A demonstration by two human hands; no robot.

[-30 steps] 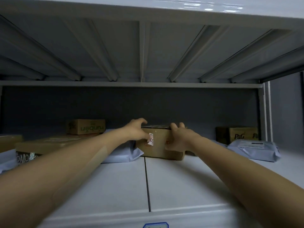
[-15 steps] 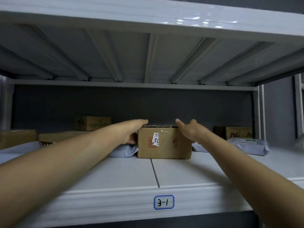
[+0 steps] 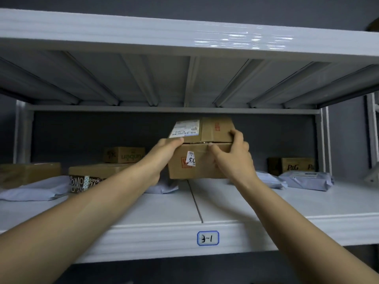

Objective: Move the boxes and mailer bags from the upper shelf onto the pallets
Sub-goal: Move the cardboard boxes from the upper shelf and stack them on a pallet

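**Box (image 3: 196, 172) held in both hands at bay 3-1**

"3-1" is handwritten on the blue-edged tag (image 3: 207, 238) fixed to the front rim of the upper shelf (image 3: 123, 240). The brown cardboard box is held over the middle of that shelf, well back from the rim. It is tipped so that its top is turned to the camera. Whether its underside is touching the shelf cannot be told.

A white shipping label (image 3: 185, 129) with barcodes is stuck on the left half of the top, its print too small to be read. A red stamp is seen to its right. On the front, a curled white sticker (image 3: 191, 160) marked "03" is laid over a red printed mark.

The box's left side is gripped by the left hand (image 3: 164, 155), thumb pressed on the top edge. Its top right corner is clasped by the right hand (image 3: 235, 158), fingers curled over and thumb laid across the front.

At the back right, "P&G" is printed on a carton (image 3: 295, 166), and a grey mailer bag (image 3: 305, 180) is seen in front of it.
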